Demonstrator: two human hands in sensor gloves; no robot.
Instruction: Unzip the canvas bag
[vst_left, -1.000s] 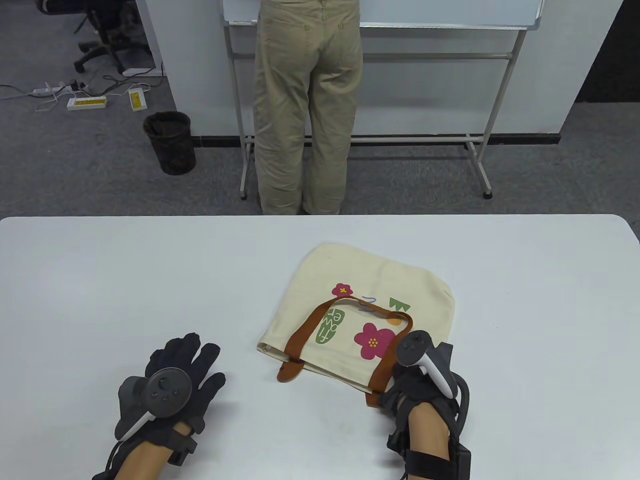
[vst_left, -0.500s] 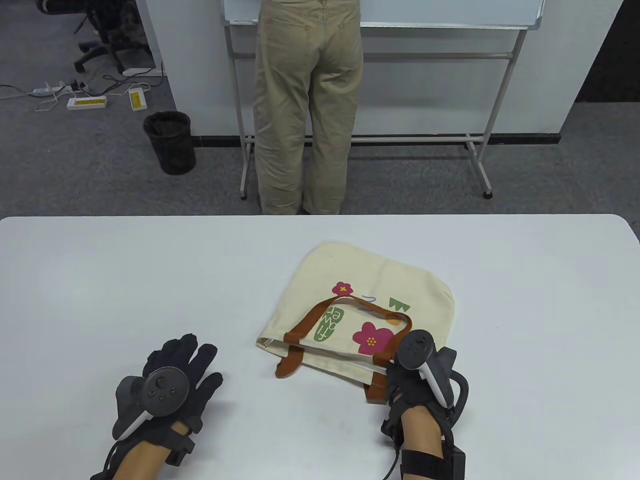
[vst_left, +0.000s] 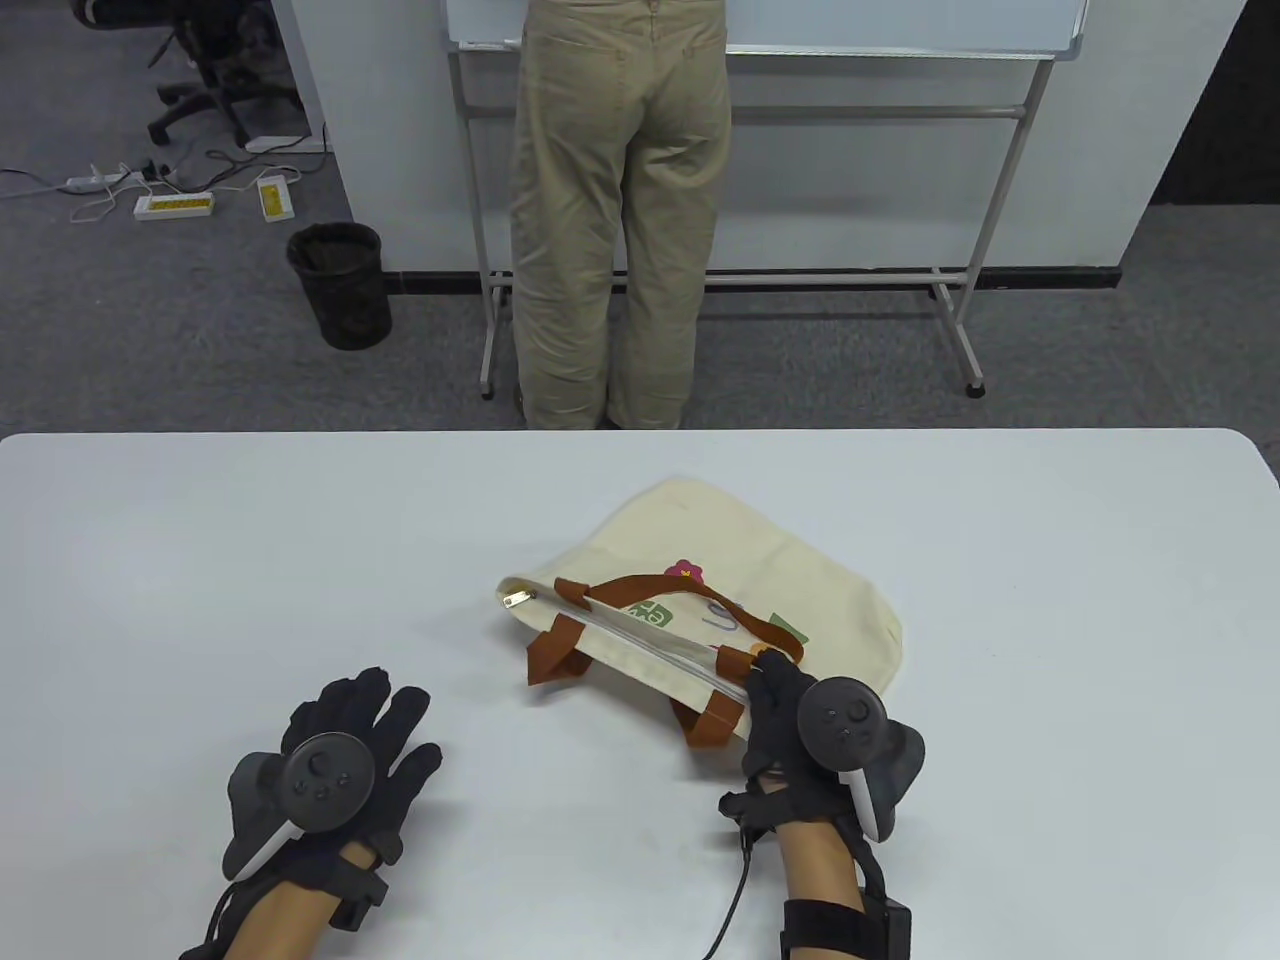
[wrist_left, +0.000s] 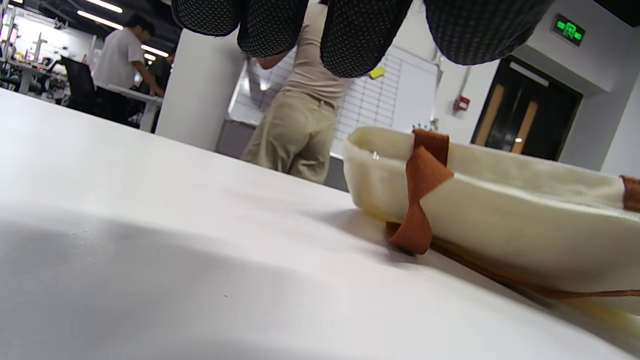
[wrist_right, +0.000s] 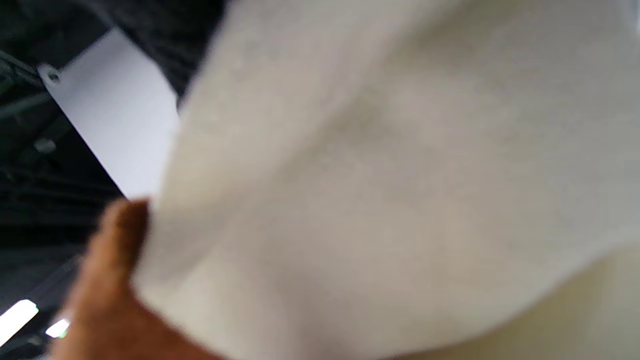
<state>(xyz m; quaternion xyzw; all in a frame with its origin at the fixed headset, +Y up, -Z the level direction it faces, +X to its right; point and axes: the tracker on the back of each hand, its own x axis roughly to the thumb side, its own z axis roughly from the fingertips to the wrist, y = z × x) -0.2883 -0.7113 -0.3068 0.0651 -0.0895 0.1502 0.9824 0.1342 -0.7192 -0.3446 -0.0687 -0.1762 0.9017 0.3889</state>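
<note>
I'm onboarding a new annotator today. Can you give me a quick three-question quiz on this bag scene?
1. True or false: the left hand grips the canvas bag.
2. Which end of the bag's top edge does the right hand hold? A) the end nearest the left hand B) the end farthest from the left hand C) the bag's bottom
3. Fill in: the metal zipper pull sits at the bag's ____ end in the table view.

Key: 1 false, it lies spread on the table, apart from the bag. 2 B. 3 left.
</note>
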